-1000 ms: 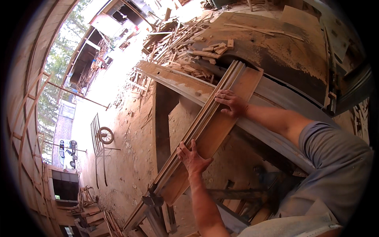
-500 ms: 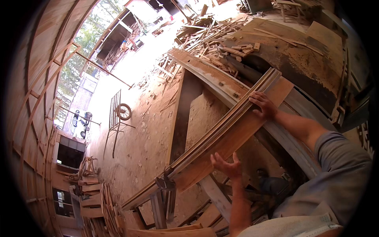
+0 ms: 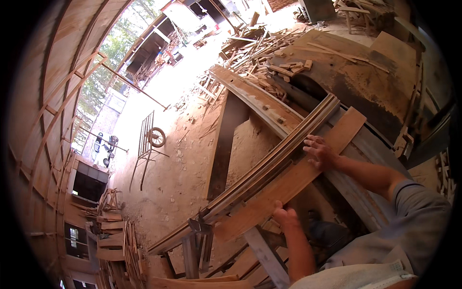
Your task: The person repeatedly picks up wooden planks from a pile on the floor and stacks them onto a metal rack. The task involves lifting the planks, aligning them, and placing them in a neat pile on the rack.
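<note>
A flat, light-brown wooden board (image 3: pixel 274 197) lies slantwise in front of me, partly across the metal frame. My left hand (image 3: pixel 287 215) is closed on the board's near edge, with the thumb on top and most fingers hidden underneath. Farther up, my right hand (image 3: pixel 320 151) grips the board, its fingers reaching over toward the far edge. Alongside the board's far side runs a long, grooved rail (image 3: pixel 269 159). A dark gap shows between the two at the upper end. Below the rail's lower end is a metal clamp-like bracket (image 3: pixel 201 226).
Grey metal beams (image 3: pixel 269 262) cross under the board. Beyond stands a wide beam (image 3: pixel 260 98) with small blocks on it. Scrap wood (image 3: pixel 250 53) is heaped behind it. A wheeled metal cart (image 3: pixel 147 144) is on the dirt floor, and stacked planks (image 3: pixel 113 241) lie at the lower left.
The board has shifted away from the rail toward me, its upper end now standing apart. My left hand, open before, has closed on the near edge. The view has tilted slightly.
</note>
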Demonstrator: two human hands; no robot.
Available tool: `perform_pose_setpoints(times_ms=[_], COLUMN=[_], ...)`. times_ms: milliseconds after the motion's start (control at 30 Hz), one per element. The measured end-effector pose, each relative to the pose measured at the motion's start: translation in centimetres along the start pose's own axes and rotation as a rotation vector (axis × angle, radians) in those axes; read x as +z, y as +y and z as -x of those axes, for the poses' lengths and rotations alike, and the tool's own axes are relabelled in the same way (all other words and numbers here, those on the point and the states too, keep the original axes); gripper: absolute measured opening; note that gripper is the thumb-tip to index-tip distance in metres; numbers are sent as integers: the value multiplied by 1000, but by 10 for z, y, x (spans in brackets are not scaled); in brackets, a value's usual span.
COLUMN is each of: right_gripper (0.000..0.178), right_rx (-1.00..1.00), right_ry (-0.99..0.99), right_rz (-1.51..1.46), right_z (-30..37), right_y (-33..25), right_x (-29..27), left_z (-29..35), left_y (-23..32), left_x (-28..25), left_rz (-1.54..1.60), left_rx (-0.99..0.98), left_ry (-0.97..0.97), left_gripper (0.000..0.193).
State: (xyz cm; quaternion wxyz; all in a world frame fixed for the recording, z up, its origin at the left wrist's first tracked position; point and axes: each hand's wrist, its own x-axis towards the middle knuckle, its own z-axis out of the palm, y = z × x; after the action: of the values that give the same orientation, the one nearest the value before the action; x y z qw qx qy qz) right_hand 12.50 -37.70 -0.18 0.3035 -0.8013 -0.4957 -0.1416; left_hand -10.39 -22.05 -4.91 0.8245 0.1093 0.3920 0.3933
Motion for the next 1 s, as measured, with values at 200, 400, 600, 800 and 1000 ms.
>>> perform_pose_setpoints(times_ms=[200, 400, 600, 800, 1000], right_gripper=[41, 31, 25, 32, 36], right_rx=[-12, 189, 423, 575, 834], right_ry=[-322, 4, 365, 400, 209], right_rz=[-158, -556, -1165, -1521, -1847], right_z=[-31, -107, -140, -108, -1], right_y=[-70, -97, -120, -105, -67], right_x=[-82, -211, -256, -184, -56], left_z=[77, 180, 212, 183, 75], left_y=[6, 91, 38, 29, 43], left_x=[35, 228, 224, 170, 100], left_rz=[-76, -278, -870, -1396, -1863], left_rx=[135, 554, 1178, 1422, 1521], left_ry=[-342, -807, -950, -709, -686], left_gripper=[47, 58, 84, 82, 85])
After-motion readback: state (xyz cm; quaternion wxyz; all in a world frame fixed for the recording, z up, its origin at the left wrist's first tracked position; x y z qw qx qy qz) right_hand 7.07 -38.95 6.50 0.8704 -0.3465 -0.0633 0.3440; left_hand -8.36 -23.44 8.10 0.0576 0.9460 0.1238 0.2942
